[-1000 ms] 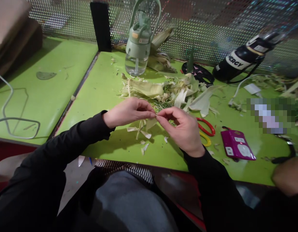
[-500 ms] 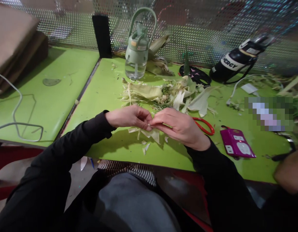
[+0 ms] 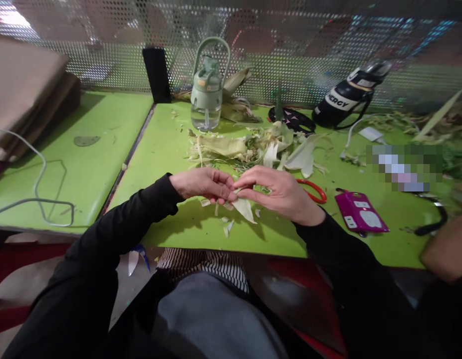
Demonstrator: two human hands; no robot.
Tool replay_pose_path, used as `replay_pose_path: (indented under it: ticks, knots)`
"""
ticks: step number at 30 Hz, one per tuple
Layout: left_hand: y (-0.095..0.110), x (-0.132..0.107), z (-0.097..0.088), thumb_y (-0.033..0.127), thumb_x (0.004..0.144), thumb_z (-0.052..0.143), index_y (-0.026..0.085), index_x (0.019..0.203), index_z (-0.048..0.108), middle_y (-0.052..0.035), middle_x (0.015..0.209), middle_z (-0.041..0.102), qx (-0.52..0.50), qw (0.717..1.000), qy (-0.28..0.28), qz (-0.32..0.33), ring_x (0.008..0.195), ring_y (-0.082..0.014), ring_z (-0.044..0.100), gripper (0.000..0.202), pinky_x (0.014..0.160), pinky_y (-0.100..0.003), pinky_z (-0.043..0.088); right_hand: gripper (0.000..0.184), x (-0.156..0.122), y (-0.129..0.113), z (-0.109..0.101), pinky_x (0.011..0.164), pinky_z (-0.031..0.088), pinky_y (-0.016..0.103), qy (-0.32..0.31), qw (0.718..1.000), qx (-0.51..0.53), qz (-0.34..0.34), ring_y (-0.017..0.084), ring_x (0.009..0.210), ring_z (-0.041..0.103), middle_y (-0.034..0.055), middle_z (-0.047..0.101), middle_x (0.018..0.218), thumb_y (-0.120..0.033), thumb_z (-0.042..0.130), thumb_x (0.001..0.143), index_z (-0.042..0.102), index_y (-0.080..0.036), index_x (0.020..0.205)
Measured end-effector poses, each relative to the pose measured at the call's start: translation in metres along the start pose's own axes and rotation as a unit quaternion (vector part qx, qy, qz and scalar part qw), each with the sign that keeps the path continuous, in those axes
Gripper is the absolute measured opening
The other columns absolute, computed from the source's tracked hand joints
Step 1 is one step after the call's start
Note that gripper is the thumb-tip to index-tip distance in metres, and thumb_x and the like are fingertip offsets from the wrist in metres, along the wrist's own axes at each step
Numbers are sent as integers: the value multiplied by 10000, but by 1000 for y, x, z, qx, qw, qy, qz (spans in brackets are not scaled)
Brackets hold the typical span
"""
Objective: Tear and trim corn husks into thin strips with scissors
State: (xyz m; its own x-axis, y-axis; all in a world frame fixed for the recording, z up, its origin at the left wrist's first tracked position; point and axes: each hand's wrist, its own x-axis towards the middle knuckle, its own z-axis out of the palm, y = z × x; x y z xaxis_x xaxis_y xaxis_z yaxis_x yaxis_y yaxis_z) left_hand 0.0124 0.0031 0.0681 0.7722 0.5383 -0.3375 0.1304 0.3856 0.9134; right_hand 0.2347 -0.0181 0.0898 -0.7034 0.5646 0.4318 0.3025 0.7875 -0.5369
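Above the green table, my left hand (image 3: pixel 205 183) and my right hand (image 3: pixel 281 195) meet fingertip to fingertip. Both are closed in a pinch on a small pale piece of corn husk (image 3: pixel 245 209), mostly covered by the fingers where they touch. Its wider end shows below the fingertips. Just beyond my hands lies a loose heap of corn husks (image 3: pixel 221 147) with shredded leaves and green threads. Small husk scraps (image 3: pixel 228 228) are scattered on the table in front of me. Red scissor-like handles (image 3: pixel 316 192) stick out beside my right hand.
A green water bottle (image 3: pixel 206 97) stands behind the heap, near a black upright block (image 3: pixel 156 75). To the right are a black bottle (image 3: pixel 345 99), a purple packet (image 3: pixel 361 212) and another person's arm (image 3: pixel 446 249). Cardboard (image 3: pixel 25 85) and a cable (image 3: pixel 38 184) lie left.
My view has shifted slightly, so the table things appear a little lower and further left. My hands stay pinched together, and more of the pale husk piece shows below the fingers.
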Motion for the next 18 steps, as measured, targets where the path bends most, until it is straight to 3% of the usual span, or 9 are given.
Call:
replay_pose_path:
  ticks: [4,7,12,18]
  knots:
    - [2,-1,6,127,817,734,131,829,631,36,657,681,19,998,56,19,551,-37,606,104,520,-152,448,172,-1,-5,5,656,500,280,18,993,-14,114,133,681,639,19,705,795,-332,691,900,712,-173,964]
    - [4,-2,12,119,837,707,127,786,598,39,616,663,55,994,94,26,550,-39,621,120,543,-153,481,110,-1,-8,8,628,477,274,25,988,-11,152,128,656,617,16,699,767,-274,656,897,698,-173,910]
    - [4,-2,16,109,838,696,114,797,610,24,650,685,59,990,120,35,615,-56,684,95,649,-180,559,118,-1,-9,10,616,478,282,26,986,-5,167,135,661,613,31,712,806,-276,639,898,693,-175,927]
    - [5,-5,12,106,839,686,102,832,664,6,696,707,60,993,96,27,653,-63,689,23,724,-220,584,125,-1,-7,11,685,513,302,19,993,-64,100,152,731,641,52,710,875,-252,594,940,687,-181,983]
